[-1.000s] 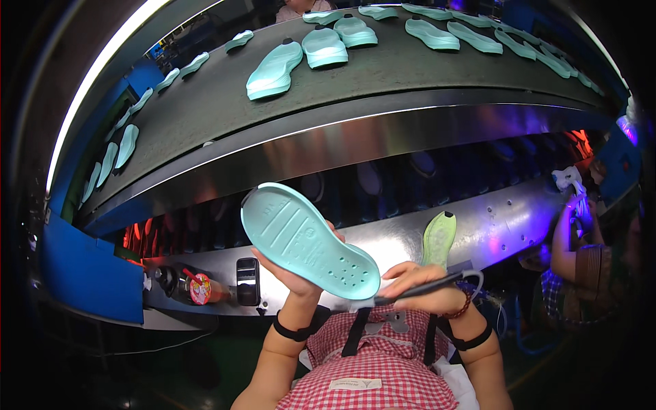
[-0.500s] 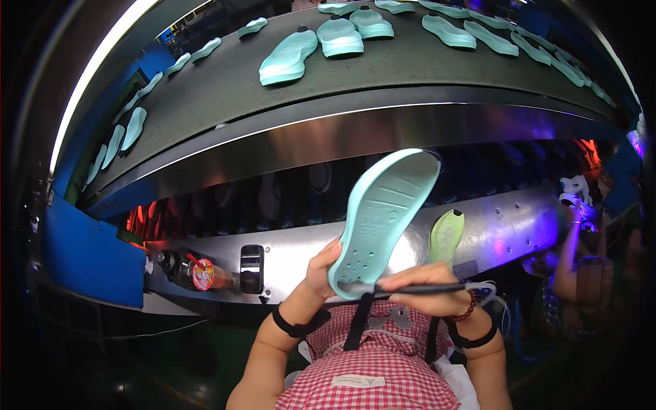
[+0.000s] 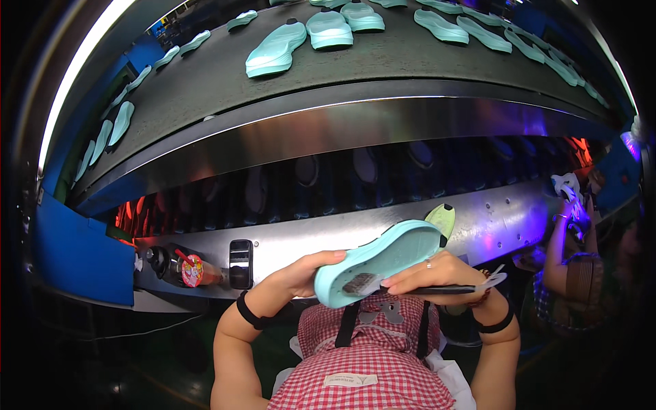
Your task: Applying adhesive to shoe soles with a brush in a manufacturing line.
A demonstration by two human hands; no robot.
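Note:
A light turquoise shoe sole (image 3: 393, 254) is held tilted in front of my body, its hollow side facing me. My left hand (image 3: 304, 271) grips its side near the lower left end, thumb along the rim. My right hand (image 3: 434, 275) is closed on a slim black pen-shaped tool (image 3: 444, 290), whose pale cord or tail trails off at the wrist. The tool's tip and the right fingertips reach the sole's lower end, beside a pale dotted patch inside it. Just behind the sole, partly covered, lies a yellow-green sole (image 3: 443, 219) on the metal ledge.
Several turquoise soles (image 3: 277, 49) lie on the dark belt (image 3: 205, 82) ahead. Below it, dark shoe shapes (image 3: 307, 171) line a recess. A black phone-like device (image 3: 240, 263) and a drink bottle (image 3: 191, 268) sit on the metal ledge (image 3: 287, 236). Another person's arm (image 3: 564, 236) is at right.
The sole has tipped from nearly upright to a flatter slant, its upper end swinging down and right. My right hand has risen slightly. The view has shifted a little.

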